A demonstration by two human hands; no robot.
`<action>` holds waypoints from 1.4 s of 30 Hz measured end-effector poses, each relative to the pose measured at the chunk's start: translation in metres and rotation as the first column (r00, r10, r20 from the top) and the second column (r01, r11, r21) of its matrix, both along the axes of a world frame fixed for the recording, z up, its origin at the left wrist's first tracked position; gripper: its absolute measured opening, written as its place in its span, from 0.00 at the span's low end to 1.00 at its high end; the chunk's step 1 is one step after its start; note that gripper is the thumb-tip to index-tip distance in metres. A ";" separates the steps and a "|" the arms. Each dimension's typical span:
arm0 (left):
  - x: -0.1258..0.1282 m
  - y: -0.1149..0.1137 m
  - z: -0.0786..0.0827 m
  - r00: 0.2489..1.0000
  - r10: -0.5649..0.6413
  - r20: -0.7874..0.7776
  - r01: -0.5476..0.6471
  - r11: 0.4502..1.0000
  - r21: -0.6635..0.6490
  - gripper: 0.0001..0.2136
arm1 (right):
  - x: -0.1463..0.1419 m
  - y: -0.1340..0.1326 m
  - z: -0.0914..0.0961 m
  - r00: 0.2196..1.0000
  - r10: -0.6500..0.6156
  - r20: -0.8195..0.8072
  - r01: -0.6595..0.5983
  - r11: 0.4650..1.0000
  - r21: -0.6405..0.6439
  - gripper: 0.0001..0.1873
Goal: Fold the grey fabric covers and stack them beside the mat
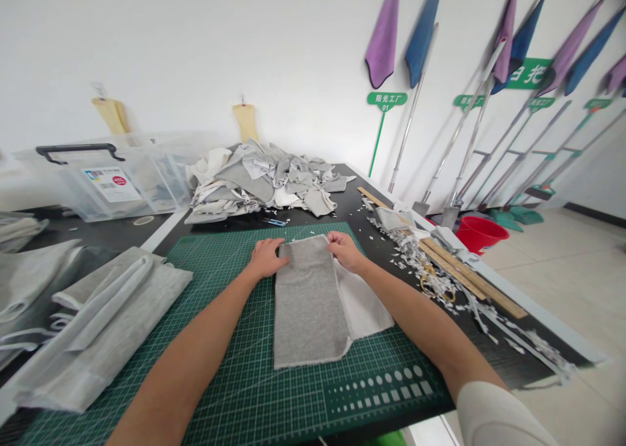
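Both hands sit close together at the far end of the cloth, my left hand [264, 258] at its left corner and my right hand [345, 250] at its right corner, with only the width of the piece between them. The fingers of each hand touch the top edge, but I cannot tell whether they pinch it or only lie on it. The grey knit fabric [306, 302] lies flat on a green cutting mat [235, 381], its long side running toward me, with a white fabric [364, 306] showing from beneath its right edge. Folded grey cloth [98, 322] lies in loose layers over the left side of the mat. Beyond the mat, on the black table [342, 198], sits a heap of grey and white offcuts [259, 178], with small blue-handled snips [274, 222] just in front of it and a clear plastic storage box [117, 185] off to its left. To my right, wooden rulers [464, 276] lie among white fabric scraps [411, 257] along the table edge.
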State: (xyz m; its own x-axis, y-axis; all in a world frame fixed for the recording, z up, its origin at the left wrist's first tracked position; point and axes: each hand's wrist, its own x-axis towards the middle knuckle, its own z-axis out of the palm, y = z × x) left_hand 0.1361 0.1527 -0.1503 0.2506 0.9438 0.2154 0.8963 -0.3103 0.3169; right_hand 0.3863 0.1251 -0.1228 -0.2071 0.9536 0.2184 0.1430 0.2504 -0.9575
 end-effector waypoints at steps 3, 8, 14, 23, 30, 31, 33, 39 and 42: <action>0.001 0.000 0.000 1.000 -0.027 0.011 0.027 0.999 0.020 0.30 | 0.001 -0.004 0.005 0.998 0.025 -0.049 -0.027 0.999 -0.027 0.05; 0.005 -0.001 -0.001 0.989 -0.104 0.104 0.093 0.990 0.109 0.34 | -0.001 -0.009 0.011 0.992 0.078 -0.097 -0.084 0.995 -0.054 0.04; 0.012 -0.005 -0.002 0.970 -0.148 0.193 0.142 0.989 0.042 0.31 | -0.002 -0.011 0.018 0.989 0.051 -0.139 -0.060 0.996 -0.063 0.05; 0.013 -0.007 -0.002 0.966 -0.045 0.255 0.054 0.998 -0.028 0.26 | 0.011 0.003 0.021 0.980 -0.189 -0.064 0.178 0.974 -0.139 0.06; 0.014 -0.011 -0.001 0.982 -0.057 0.180 0.058 0.998 0.001 0.26 | 0.033 0.016 0.013 0.931 -0.338 0.139 0.358 0.918 -0.167 0.04; 0.014 -0.012 -0.001 0.984 -0.064 0.163 0.063 0.998 0.010 0.26 | 0.036 0.017 0.011 0.921 -0.351 0.170 0.378 0.909 -0.174 0.03; 0.014 -0.012 -0.001 0.987 -0.080 0.136 0.077 0.997 0.027 0.26 | 0.041 0.021 0.005 0.900 -0.371 0.227 0.414 0.892 -0.182 0.02; 0.015 -0.012 -0.003 0.990 -0.103 0.099 0.097 0.993 0.062 0.25 | 0.054 0.029 -0.008 0.825 -0.428 0.369 0.501 0.856 -0.129 0.02; 0.016 -0.013 -0.002 0.989 -0.126 0.074 0.121 0.990 0.067 0.24 | 0.059 0.032 -0.010 0.775 -0.467 0.426 0.544 0.836 -0.071 0.05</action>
